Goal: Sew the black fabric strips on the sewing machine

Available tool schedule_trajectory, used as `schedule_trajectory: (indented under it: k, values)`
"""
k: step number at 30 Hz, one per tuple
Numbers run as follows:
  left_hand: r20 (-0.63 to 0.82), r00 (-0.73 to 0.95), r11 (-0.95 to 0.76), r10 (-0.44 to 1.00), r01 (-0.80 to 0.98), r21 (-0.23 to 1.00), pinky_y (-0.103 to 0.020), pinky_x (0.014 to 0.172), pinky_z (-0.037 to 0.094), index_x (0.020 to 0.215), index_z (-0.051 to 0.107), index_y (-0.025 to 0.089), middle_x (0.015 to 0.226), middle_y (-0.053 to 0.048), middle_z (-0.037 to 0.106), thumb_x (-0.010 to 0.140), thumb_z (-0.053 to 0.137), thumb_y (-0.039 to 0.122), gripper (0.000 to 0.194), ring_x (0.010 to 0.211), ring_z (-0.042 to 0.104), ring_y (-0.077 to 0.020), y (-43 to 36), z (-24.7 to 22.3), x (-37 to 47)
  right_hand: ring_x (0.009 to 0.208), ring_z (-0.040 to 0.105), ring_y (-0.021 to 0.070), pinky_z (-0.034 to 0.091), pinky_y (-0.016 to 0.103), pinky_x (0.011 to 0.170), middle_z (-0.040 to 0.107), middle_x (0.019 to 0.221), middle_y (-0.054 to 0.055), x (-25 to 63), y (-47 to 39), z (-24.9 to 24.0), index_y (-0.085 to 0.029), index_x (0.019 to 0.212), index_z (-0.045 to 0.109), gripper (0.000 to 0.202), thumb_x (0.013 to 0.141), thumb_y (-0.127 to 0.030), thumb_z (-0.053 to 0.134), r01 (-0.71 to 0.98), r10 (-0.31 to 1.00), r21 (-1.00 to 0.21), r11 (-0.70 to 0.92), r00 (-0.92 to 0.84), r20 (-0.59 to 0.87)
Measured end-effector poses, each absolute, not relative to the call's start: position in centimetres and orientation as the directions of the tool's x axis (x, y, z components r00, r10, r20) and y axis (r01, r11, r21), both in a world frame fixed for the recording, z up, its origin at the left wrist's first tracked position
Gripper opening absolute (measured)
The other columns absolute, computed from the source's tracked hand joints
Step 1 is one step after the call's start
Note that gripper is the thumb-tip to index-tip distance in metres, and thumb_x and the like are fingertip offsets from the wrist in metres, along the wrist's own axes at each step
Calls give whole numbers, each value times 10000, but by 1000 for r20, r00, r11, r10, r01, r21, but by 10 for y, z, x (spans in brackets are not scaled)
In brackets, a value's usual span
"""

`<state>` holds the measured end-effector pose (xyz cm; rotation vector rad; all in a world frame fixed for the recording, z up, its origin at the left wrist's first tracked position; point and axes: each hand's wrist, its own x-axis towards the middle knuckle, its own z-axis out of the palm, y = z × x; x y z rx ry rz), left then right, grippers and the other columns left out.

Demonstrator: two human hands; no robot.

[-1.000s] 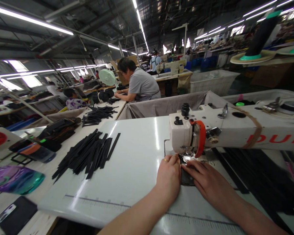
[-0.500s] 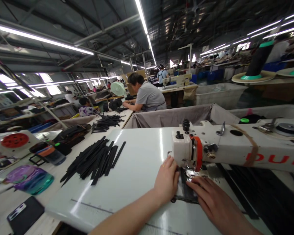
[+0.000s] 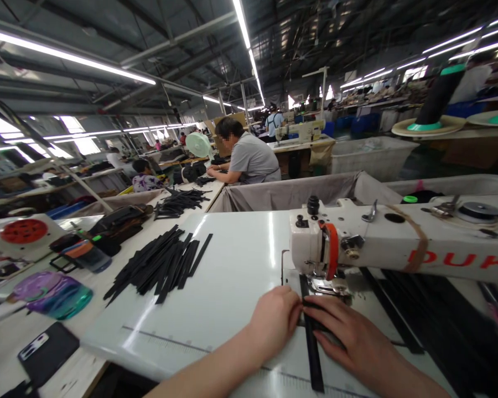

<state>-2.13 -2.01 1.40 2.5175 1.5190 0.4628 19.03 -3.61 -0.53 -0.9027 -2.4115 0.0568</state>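
Note:
A narrow black fabric strip (image 3: 314, 359) lies lengthwise under my fingers, running from the presser foot (image 3: 326, 286) of a white sewing machine (image 3: 382, 237) towards me. My left hand (image 3: 274, 318) is closed, its curled fingertips pinching the left edge of the strip just in front of the foot. My right hand (image 3: 348, 331) grips the same strip from the right, fingertips close to those of the left. Something dark under the right palm is mostly hidden.
Left of the machine lies a pile of black strips (image 3: 161, 265). More long black strips (image 3: 435, 320) lie right, beneath the machine arm. A phone (image 3: 47, 351), a purple-teal container (image 3: 52, 293) and a mug (image 3: 87, 254) stand left. A co-worker (image 3: 253, 157) sits across, beyond a cloth-lined bin (image 3: 290, 196).
Both hands have drawn back slightly from the machine head, and their fingertips have come together. A strip end now shows below them, reaching towards me over the table.

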Motion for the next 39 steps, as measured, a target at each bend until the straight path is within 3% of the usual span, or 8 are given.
schedule_trajectory:
  k: [2, 5, 7, 16, 21, 31, 35, 39]
  values:
    - [223, 407, -463, 886, 811, 357, -357, 809, 532, 937, 652, 184, 952, -52, 663, 914, 532, 143, 129, 898, 615, -215, -32, 9, -11, 1127, 615, 227, 544, 377, 939, 632, 1247, 93, 190, -38, -3, -230, 1231, 615, 333, 901, -219, 573, 578, 633, -273, 769, -626, 456]
    - [318, 397, -506, 861, 735, 451, -449, 1006, 472, 1183, 591, 196, 1242, -81, 626, 903, 552, 136, 289, 1164, 559, -240, -34, 3, -10, 1112, 625, 225, 546, 363, 933, 644, 1220, 101, 190, -41, -1, -223, 1199, 639, 316, 891, -200, 571, 575, 652, -315, 755, -609, 451]
    - [350, 450, -570, 822, 653, 498, -448, 1073, 434, 1245, 569, 197, 1310, -85, 607, 902, 563, 137, 349, 1239, 532, -227, -30, 1, -14, 1082, 638, 229, 556, 353, 910, 661, 1174, 102, 190, -42, 1, -215, 1163, 657, 304, 870, -187, 583, 560, 642, -319, 765, -613, 461]
    - [353, 486, -596, 799, 562, 574, -387, 1082, 436, 1136, 665, 184, 1266, -77, 645, 870, 658, 176, 266, 1217, 558, -223, -29, 3, -19, 1031, 653, 216, 571, 323, 866, 677, 1116, 79, 196, -44, -2, -224, 1188, 641, 329, 861, -190, 617, 517, 597, -300, 802, -664, 451]
    - [343, 475, -584, 811, 607, 539, -375, 1112, 414, 1165, 644, 164, 1266, -76, 642, 897, 624, 179, 270, 1231, 544, -212, -31, 0, -16, 1018, 657, 203, 571, 318, 868, 679, 1116, 78, 195, -44, -4, -222, 1153, 649, 263, 906, -200, 564, 541, 628, -321, 777, -638, 445]
    - [297, 470, -556, 831, 699, 450, -401, 1117, 423, 1191, 617, 137, 1320, -99, 612, 919, 578, 156, 276, 1267, 528, -248, -19, 4, -6, 1083, 654, 193, 545, 332, 946, 664, 1220, 92, 191, -41, -9, -190, 1195, 632, 307, 947, -164, 453, 620, 644, -246, 745, -573, 507]
    - [267, 477, -546, 837, 707, 449, -419, 1112, 428, 1097, 646, 156, 1282, -106, 628, 922, 574, 164, 189, 1251, 539, -254, -13, 7, -5, 1120, 636, 234, 539, 365, 955, 647, 1249, 113, 194, -41, -8, -191, 1159, 660, 280, 907, -281, 578, 615, 662, -269, 741, -600, 450]
    - [276, 459, -535, 845, 705, 465, -435, 1113, 423, 1117, 635, 157, 1286, -112, 624, 931, 550, 157, 204, 1257, 534, -260, -12, 6, -4, 1153, 609, 327, 552, 441, 925, 597, 1314, 173, 197, -45, 0, -158, 1197, 664, 568, 742, -487, 748, 635, 684, -260, 727, -644, 343]
